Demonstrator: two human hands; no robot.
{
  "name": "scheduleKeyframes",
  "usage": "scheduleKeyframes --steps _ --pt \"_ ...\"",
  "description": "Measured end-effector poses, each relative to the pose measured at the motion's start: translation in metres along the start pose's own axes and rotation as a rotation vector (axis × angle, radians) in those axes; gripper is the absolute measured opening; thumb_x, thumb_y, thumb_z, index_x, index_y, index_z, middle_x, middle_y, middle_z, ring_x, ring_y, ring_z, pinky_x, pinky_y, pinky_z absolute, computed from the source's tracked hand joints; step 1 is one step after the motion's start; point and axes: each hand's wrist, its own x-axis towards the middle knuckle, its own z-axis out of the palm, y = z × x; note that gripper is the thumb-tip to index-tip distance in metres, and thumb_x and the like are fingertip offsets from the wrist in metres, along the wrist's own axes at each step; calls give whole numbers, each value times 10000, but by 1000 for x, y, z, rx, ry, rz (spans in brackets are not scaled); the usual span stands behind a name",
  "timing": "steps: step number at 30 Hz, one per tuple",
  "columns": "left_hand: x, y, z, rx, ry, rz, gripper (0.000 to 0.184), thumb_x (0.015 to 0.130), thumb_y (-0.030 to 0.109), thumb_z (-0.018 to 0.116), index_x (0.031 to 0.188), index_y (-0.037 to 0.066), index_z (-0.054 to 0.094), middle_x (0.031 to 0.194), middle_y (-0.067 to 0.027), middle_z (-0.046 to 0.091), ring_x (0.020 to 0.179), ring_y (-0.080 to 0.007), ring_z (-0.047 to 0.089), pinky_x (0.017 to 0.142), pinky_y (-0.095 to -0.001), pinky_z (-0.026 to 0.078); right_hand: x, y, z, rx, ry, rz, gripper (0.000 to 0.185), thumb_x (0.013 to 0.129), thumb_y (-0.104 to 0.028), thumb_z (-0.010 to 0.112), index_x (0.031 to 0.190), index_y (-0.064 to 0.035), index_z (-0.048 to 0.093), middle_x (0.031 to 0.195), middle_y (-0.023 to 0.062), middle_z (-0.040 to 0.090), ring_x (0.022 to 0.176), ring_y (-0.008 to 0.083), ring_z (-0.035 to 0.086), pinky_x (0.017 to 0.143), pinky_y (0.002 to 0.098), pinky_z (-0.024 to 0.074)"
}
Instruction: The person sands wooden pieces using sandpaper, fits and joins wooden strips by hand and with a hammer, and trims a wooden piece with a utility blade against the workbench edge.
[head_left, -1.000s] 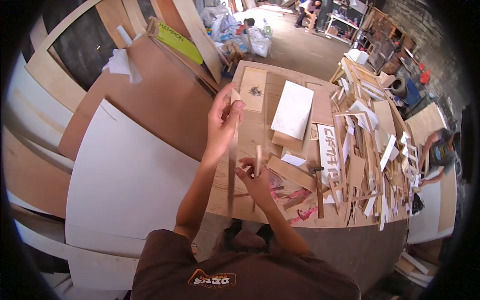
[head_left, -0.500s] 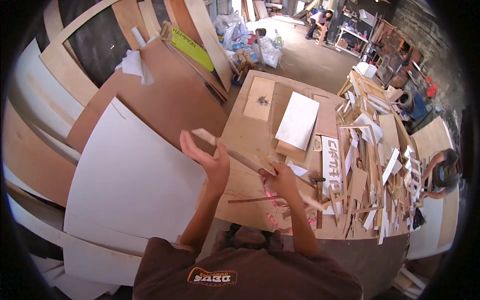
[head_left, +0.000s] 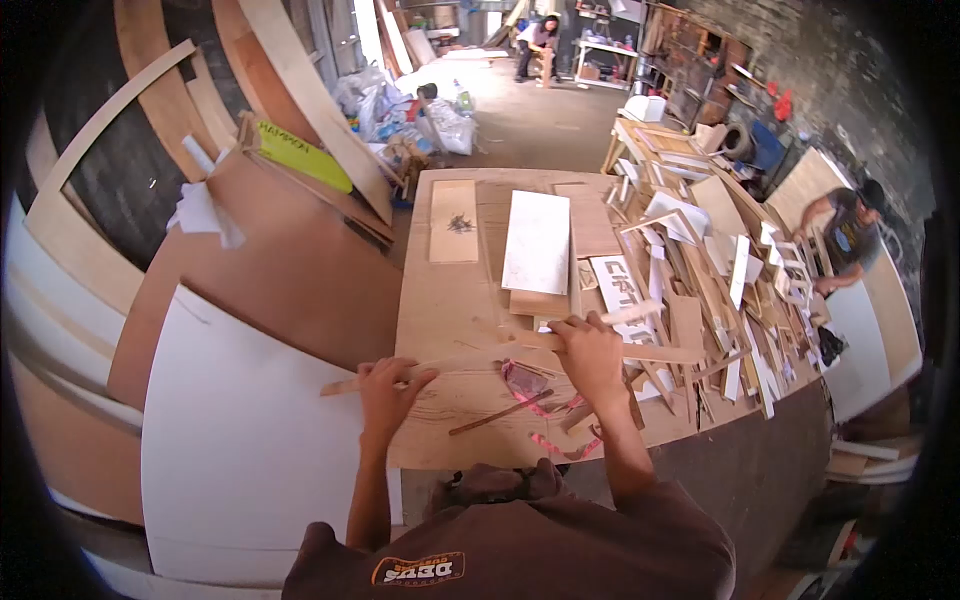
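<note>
Forearms [head_left: 376,490] extend forward from a dark brown printed shirt [head_left: 500,545], the left nearly straight, the right slanting inward. Left hand [head_left: 388,398]: back uppermost, fingers bent around a narrow flat strip of pale wood [head_left: 340,387], thumb pointing right; the strip's end projects past the fingers, above a large white panel [head_left: 250,430]. Right hand [head_left: 592,360]: palm down, grasping a shorter pale wooden piece [head_left: 632,312] over the near part of a light brown plywood table [head_left: 425,330]. A flat wooden length [head_left: 665,353] emerges to the right of this hand; blur between the hands prevents confirming it as the same strip. Right fingertips are concealed. One white board with cut-out letters [head_left: 610,272] is partly covered by the shorter piece, its wording not fully legible. One pink-edged translucent item [head_left: 525,378] cannot be identified. Counted on the table: one thin dark brown stick [head_left: 500,412]; one white rectangular board [head_left: 537,240] stacked on brown wood; one pale rectangular board [head_left: 440,198] bearing one cluster of small dark pieces [head_left: 460,223], too fine to count. Offcuts in the heap of mixed wood [head_left: 710,300] overlap beyond counting. Other persons: two, one at the far end [head_left: 540,40], one at right [head_left: 850,235].
</note>
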Motion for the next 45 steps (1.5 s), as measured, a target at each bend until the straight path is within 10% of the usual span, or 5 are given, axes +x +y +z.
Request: scheduleKeyframes --steps 11,21,31,36,45 --pt "-3 21 11 -12 -85 276 361 818 377 772 986 73 671 810 -44 667 797 -239 631 881 -438 393 -13 -35 41 84 5 -38 76 766 -99 675 834 -106 709 879 68 678 911 274 656 690 415 556" --pt "-2 22 23 -46 -200 153 332 872 359 723 935 46 629 784 -104 657 737 -293 630 723 -404 444 -17 -30 -16 37 125 160 434 726 -150 805 1144 -126 693 1179 39 633 1039 276 603 761 411 552" --pt "-10 38 42 -75 -274 125 270 799 300 754 878 66 644 703 -109 630 650 -331 621 584 -455 455 -32 -44 13 599 -85 305 351 819 -212 782 1122 -83 662 864 210 678 838 424 649 690 470 498" --pt "-15 40 52 -89 -157 146 229 760 295 754 810 94 655 653 -120 602 647 -343 621 565 -464 449 -42 -31 12 1145 -196 497 214 904 -151 763 964 39 684 831 -8 674 774 57 603 656 245 485" --pt "-7 91 55 -129 -592 123 333 848 419 688 907 92 714 634 -172 614 618 -381 630 575 -460 482 -66 -38 29 1420 -9 475 324 792 -99 854 1015 31 658 901 43 689 792 82 621 676 258 545"
